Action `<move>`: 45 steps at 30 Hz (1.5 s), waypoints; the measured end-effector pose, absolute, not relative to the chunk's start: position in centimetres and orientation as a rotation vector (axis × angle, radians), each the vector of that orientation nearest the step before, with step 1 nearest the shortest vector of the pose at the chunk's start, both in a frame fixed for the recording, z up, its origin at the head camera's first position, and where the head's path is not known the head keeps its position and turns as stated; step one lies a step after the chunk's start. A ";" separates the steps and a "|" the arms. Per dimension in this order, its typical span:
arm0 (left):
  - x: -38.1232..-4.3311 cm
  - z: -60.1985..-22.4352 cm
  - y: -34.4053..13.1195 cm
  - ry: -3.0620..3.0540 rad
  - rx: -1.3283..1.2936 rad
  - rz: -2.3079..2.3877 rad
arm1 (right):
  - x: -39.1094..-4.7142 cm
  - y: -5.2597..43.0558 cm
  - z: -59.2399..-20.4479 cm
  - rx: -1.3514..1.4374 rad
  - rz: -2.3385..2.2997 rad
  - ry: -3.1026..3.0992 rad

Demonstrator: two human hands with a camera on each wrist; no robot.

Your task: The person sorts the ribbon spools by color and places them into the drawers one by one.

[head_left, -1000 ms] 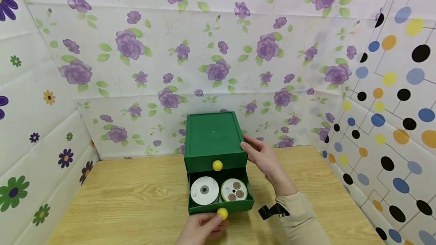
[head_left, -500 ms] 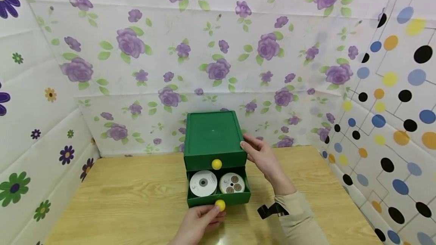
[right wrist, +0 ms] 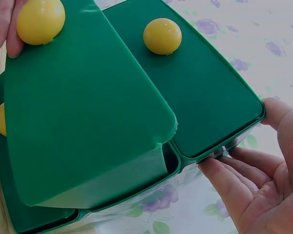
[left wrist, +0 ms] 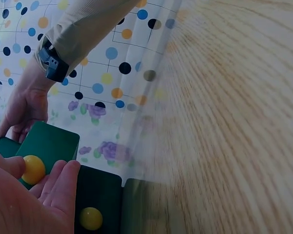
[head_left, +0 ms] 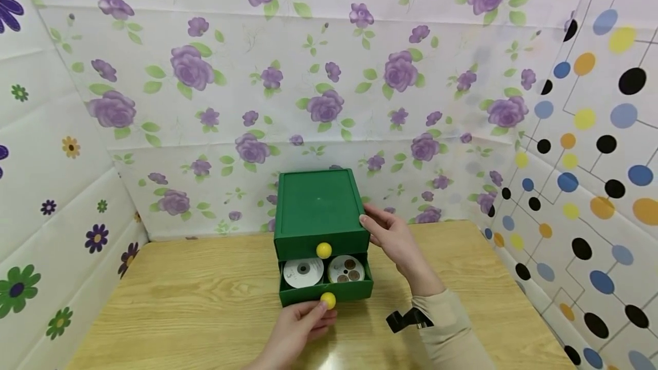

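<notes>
A green cabinet [head_left: 319,201] stands on the table, its middle drawer [head_left: 354,292] partly pulled out. In that drawer lie two round, disc-like items side by side: a white disc [head_left: 292,273] with a grey centre and a round disc [head_left: 336,264] bearing brown circles. My left hand [head_left: 300,324] pinches the yellow knob [head_left: 328,301] of the middle drawer, thumb on top and fingers below. My right hand [head_left: 396,244] steadies the cabinet's right side, thumb at the top edge and fingers along the side wall in the right wrist view.
Above the pulled-out drawer, the top drawer's knob [head_left: 324,250] sits on a shut front. A lower drawer's knob [left wrist: 91,218] shows in the left wrist view. The wooden table [head_left: 205,290] meets a flowered back wall [head_left: 205,101] and a dotted wall [head_left: 591,176] at right.
The middle drawer has slid inward with my left hand on its knob, and less of the discs shows. My right hand stays at the cabinet's side.
</notes>
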State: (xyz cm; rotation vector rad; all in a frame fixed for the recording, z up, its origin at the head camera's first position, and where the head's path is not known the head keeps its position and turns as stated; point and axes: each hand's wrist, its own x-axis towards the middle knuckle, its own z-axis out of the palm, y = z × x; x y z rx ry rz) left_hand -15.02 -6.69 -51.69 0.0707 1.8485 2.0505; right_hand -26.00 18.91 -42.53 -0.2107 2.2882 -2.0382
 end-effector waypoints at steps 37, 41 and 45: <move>-20.8 -51.2 -4.8 1.826 0.058 2.220 | -27.5 20.2 -42.7 -0.219 -1.995 2.338; -20.5 -50.9 -6.8 1.893 0.144 2.063 | -27.1 20.9 -44.1 -0.316 -1.944 2.385; -19.4 -50.4 -10.3 2.228 0.316 1.754 | -25.9 22.5 -46.7 -0.430 -1.614 2.675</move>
